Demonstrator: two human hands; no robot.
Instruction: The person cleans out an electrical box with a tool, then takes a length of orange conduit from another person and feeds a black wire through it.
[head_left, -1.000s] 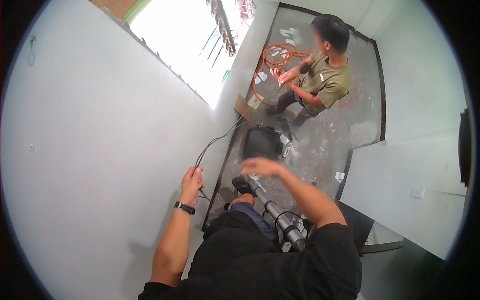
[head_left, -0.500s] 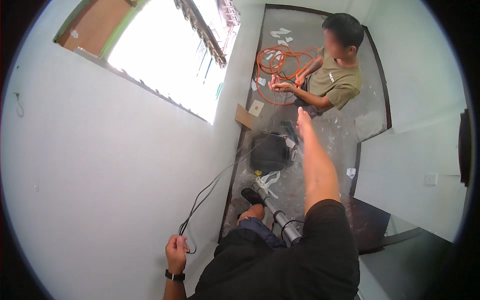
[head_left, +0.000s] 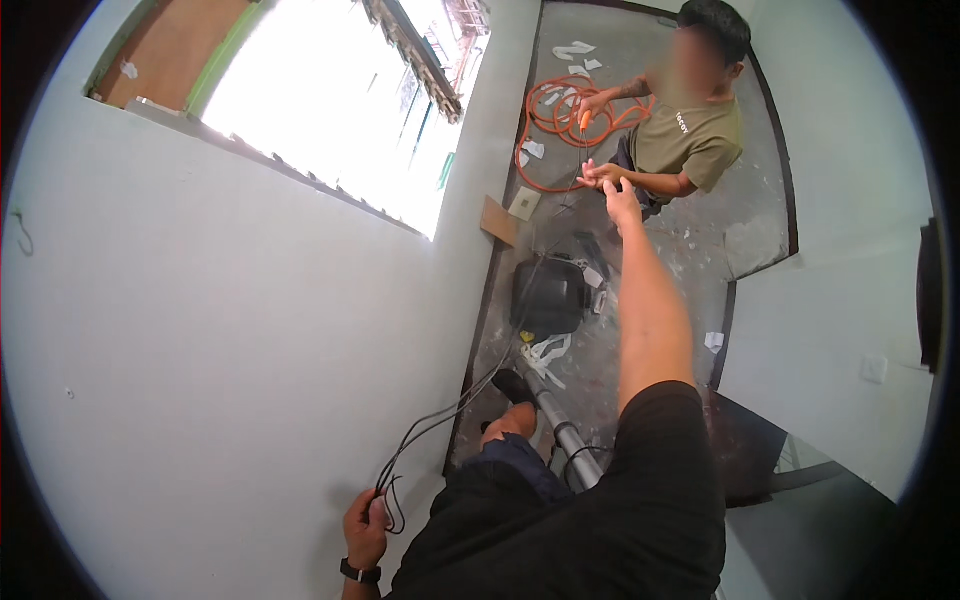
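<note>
My left hand (head_left: 366,530), with a black band at the wrist, is closed on thin dark cable (head_left: 425,425) beside the white wall. Loose ends curl below its fingers, and the strands run up across the floor toward a co-worker. My right arm stretches far forward. At its end my right hand (head_left: 624,205) is open, fingers apart, close to the palm of the co-worker's hand (head_left: 605,174); whether they touch I cannot tell. In the co-worker's other hand (head_left: 592,106) is an orange-handled tool (head_left: 585,121), its thin dark end pointing down.
Orange hose (head_left: 534,165) lies coiled beside the crouching co-worker. A black bag (head_left: 550,297) sits on the grey floor, with a brown board (head_left: 498,221) by the wall. A metal pole (head_left: 572,437) slants near my leg. Paper scraps (head_left: 714,342) are scattered about; a bright window (head_left: 330,110) is upper left.
My right hand has moved up and slightly right, to the co-worker's hand. The co-worker has raised the orange-handled tool. My left hand has lowered a little, still gripping the cable.
</note>
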